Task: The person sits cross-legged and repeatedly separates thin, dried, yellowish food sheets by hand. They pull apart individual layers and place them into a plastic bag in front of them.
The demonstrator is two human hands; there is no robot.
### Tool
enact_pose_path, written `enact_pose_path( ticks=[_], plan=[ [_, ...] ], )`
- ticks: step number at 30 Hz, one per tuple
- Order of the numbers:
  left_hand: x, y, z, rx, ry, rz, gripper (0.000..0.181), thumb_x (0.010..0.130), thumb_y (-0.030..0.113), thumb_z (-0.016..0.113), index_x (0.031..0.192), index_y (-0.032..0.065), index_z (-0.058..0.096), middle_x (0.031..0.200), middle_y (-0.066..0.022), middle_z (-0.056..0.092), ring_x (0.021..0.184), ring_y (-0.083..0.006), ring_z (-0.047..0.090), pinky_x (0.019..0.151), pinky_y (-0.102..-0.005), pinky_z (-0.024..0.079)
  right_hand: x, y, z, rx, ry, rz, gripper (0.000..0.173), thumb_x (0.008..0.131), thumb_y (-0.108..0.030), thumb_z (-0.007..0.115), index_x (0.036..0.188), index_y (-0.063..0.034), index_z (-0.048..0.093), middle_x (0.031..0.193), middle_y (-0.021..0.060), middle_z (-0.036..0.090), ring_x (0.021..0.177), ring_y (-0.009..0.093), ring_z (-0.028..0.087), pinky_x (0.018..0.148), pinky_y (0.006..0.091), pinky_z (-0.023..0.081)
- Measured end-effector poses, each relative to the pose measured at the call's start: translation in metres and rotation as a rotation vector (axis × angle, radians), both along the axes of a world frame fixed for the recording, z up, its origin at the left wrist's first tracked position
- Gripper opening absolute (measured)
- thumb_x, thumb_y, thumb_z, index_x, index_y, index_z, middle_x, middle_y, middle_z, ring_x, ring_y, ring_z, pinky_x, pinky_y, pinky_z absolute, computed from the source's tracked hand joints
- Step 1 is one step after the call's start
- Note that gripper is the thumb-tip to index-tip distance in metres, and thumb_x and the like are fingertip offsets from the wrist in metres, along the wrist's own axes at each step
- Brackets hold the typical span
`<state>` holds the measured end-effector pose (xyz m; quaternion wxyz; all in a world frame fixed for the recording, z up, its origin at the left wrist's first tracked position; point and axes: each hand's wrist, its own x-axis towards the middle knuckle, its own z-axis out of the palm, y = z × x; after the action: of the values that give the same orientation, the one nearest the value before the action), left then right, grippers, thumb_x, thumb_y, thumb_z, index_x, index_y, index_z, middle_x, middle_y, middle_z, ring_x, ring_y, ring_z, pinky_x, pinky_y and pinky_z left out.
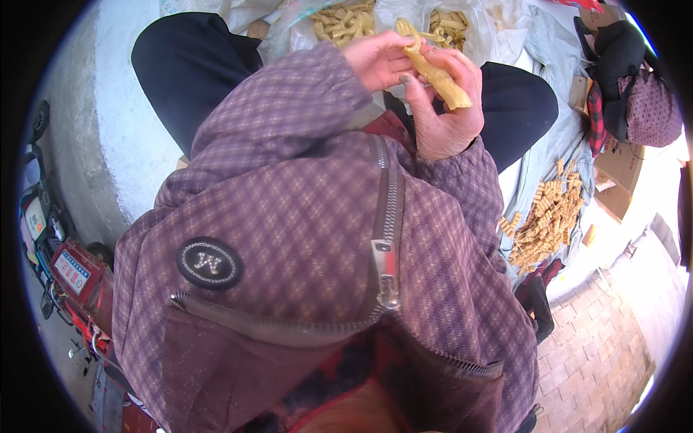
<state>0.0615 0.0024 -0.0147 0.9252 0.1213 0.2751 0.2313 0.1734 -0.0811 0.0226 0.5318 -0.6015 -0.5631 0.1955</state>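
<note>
My left hand [381, 60] pinches the upper part of a long, pale yellow, wrinkled food strip [436, 73], possibly dried bean curd. Around its lower part curl the fingers of my right hand [452, 122], with the thumb raised on the near side. The strip slants down to the right, and its blunt end sticks out past my right fingers. Just beyond my hands, clear plastic bags hold more such pieces, one heap [346, 24] to the left and another [448, 28] to the right. My hands partly cover the bags.
To the right, a pile of folded yellow-brown pieces on thin sticks [549, 216] lies on a grey plastic sheet [528, 157]. Cardboard boxes [622, 168] and a patterned purple cloth item [652, 108] stand beyond. A red vehicle [78, 270] is at the left.
</note>
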Motion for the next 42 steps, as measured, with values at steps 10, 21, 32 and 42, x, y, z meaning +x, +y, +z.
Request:
enact_pose_path(
  ticks=[10,21,32,42],
  plan=[
    [0.000,-0.008,-0.001,0.176,0.165,-0.099,0.030,0.089,0.018,0.052,0.113,0.0015,0.051,0.108,-0.0083,0.057,0.099,-0.0171,0.056,0.087,-0.0327,0.048,0.012,0.000,0.000,-0.152,0.099,0.133,0.015,0.082,-0.003,0.058,0.097,0.0007,0.061,0.084,0.0095,0.061,0.071,0.015,0.058,0.064,0.0253,0.045],
    [-0.007,-0.009,-0.001,1.411,0.768,-0.293,0.025,0.075,-0.006,0.049,0.098,0.0019,0.055,0.089,-0.0075,0.060,0.064,-0.0139,0.057,0.060,-0.0260,0.044,0.019,0.006,-0.012,-0.577,-0.047,0.070,0.015,0.088,-0.015,0.050,0.085,-0.0012,0.056,0.066,0.0136,0.058,0.047,0.016,0.058,0.046,0.0287,0.045],
    [-0.016,0.014,-0.007,1.726,0.410,-0.212,0.043,0.067,-0.018,0.050,0.104,0.0039,0.054,0.097,-0.0092,0.055,0.089,-0.0222,0.057,0.075,-0.0291,0.045,0.044,0.011,-0.029,-0.838,0.834,0.505,0.034,0.093,-0.032,0.043,0.094,0.0005,0.055,0.074,0.0087,0.062,0.050,0.005,0.051,0.045,0.0160,0.038],
    [-0.014,0.003,-0.015,1.345,0.612,-0.012,0.020,0.075,-0.004,0.057,0.094,0.0026,0.056,0.084,-0.0025,0.060,0.075,-0.0110,0.059,0.069,-0.0228,0.047,0.009,0.005,-0.027,-0.425,0.524,0.105,0.029,0.081,-0.011,0.063,0.104,0.0045,0.053,0.087,0.0158,0.063,0.068,0.014,0.063,0.057,0.0227,0.050]
  ],
)
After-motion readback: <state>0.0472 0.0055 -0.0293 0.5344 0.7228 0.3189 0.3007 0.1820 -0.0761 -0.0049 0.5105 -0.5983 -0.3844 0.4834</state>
